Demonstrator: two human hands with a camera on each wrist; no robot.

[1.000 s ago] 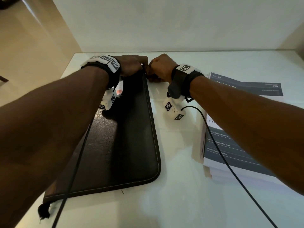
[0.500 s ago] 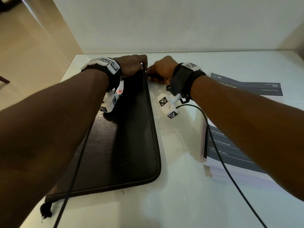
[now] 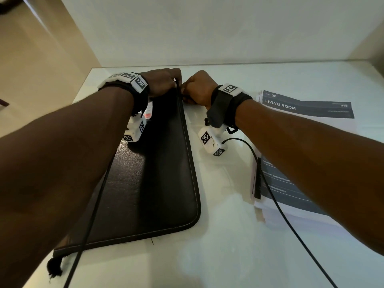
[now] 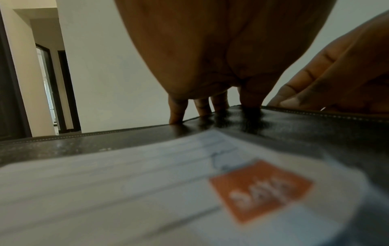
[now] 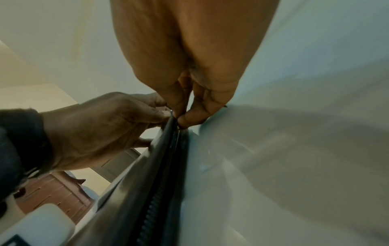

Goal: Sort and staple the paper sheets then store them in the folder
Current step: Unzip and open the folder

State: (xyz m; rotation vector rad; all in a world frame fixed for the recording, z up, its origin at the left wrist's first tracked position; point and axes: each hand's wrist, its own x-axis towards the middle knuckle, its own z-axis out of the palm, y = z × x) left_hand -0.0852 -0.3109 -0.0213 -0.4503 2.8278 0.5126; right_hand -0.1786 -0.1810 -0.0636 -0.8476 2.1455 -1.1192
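Note:
A dark brown zip folder [image 3: 158,173] lies flat on the white table [image 3: 224,246], its long side running away from me. My left hand [image 3: 176,84] curls over the folder's far right corner and holds it down; the left wrist view shows the fingertips [image 4: 176,114] on the far edge. My right hand [image 3: 184,94] is right beside it, pinching the zipper pull [image 5: 175,121] at the top of the zipper [image 5: 151,216]. The pull itself is hidden by the fingers. The stack of paper sheets [image 3: 307,109], headed "LIVING ROOM", lies to the right under my right forearm.
A white label with an orange patch [image 4: 189,191] is on the folder under my left wrist. A black tassel [image 3: 54,267] hangs at the folder's near left corner. Black cables [image 3: 276,204] trail from both wrists. The wall [image 3: 207,38] stands just behind the table; the table edge drops off at left.
My right wrist has rolled and the hand has edged a little closer to the folder's far corner. The left hand and the folder have stayed put.

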